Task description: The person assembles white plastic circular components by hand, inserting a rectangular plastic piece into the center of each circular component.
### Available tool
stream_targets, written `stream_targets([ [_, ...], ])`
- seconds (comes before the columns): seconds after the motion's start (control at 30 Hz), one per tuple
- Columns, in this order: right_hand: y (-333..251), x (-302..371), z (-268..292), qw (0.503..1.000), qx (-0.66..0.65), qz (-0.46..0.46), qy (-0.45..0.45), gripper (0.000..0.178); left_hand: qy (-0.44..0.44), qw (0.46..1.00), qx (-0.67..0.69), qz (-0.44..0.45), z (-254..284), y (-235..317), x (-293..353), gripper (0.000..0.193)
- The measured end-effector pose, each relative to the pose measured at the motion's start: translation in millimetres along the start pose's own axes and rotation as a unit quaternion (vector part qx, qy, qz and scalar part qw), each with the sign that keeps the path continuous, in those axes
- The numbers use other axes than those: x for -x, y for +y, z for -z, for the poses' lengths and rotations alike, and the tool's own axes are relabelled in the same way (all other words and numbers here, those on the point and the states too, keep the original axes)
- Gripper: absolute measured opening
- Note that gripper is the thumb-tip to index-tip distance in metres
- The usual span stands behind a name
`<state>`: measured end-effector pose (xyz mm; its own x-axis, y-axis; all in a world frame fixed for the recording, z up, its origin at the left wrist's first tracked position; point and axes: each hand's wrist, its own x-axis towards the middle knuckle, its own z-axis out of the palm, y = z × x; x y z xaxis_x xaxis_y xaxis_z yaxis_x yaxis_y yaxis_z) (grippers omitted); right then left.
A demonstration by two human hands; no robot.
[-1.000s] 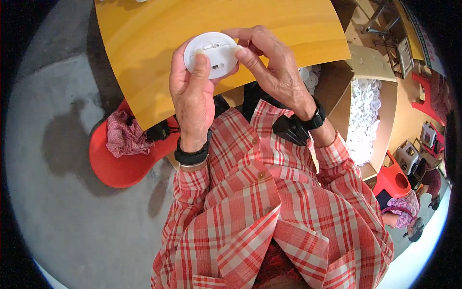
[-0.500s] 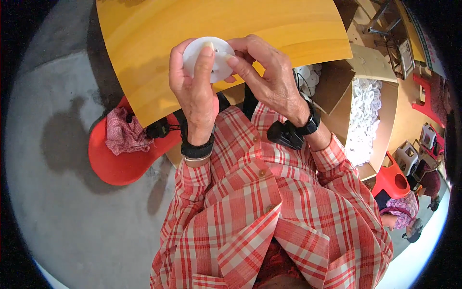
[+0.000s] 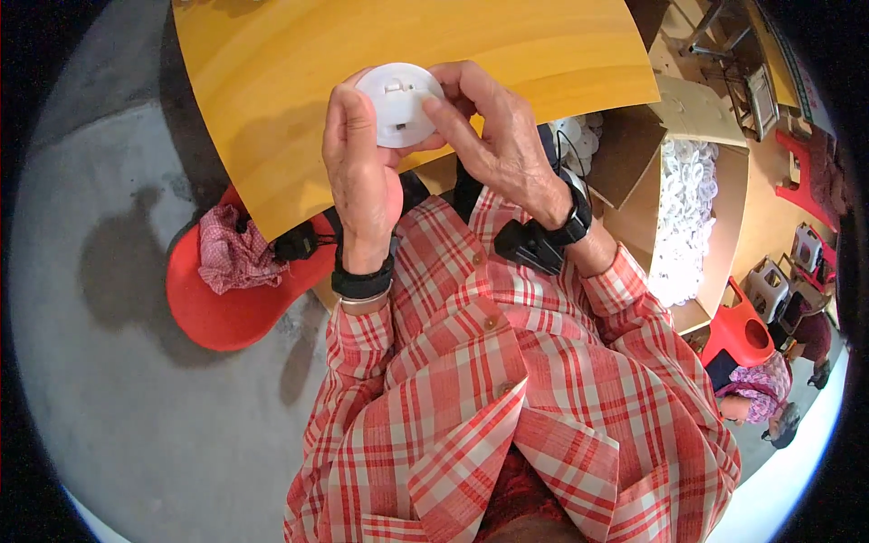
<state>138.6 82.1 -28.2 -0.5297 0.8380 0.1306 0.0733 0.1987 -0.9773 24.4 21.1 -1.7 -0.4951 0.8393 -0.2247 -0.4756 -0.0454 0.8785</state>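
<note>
Disc [image 3: 398, 104], white and round, is sitting between your two hands just above the near edge of the yellow desk [image 3: 272, 109], and it is showing more of its flat face now than half a second ago, when your fingers were covering most of it. A second ago it was lying lower and more to the left against the desk; you are turning it as you go. Your left hand [image 3: 362, 172] is cupping the disc from its left side, fingers pressed together along the rim. Your right hand [image 3: 493, 136] is pinching the disc's right edge, one fingertip resting on the face beside a small raised tab. That tab is coming into view, so the turning looks like a search for it. A box [image 3: 697, 217] of similar white pieces is standing well right of the desk.
</note>
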Motion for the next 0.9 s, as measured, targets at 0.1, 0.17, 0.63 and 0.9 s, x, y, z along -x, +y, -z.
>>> stream_targets([
  [0.1,2,-1,1,1.000,0.004,0.011,-0.009,0.022,-0.006,0.999,-0.033,0.007,1,-1,-1,0.025],
  [0.17,-2,-2,1,1.000,0.011,0.017,-0.016,0.022,-0.002,0.998,-0.066,-0.001,4,-3,-2,0.026],
  [0.63,-8,11,18,0.998,-0.029,-0.059,-0.017,0.017,-0.018,0.951,-0.291,-0.107,-2,-14,-2,0.022],
  [0.9,-8,15,30,0.996,-0.054,-0.072,0.005,0.015,-0.079,0.976,-0.202,0.001,-16,-10,-5,0.024],
])
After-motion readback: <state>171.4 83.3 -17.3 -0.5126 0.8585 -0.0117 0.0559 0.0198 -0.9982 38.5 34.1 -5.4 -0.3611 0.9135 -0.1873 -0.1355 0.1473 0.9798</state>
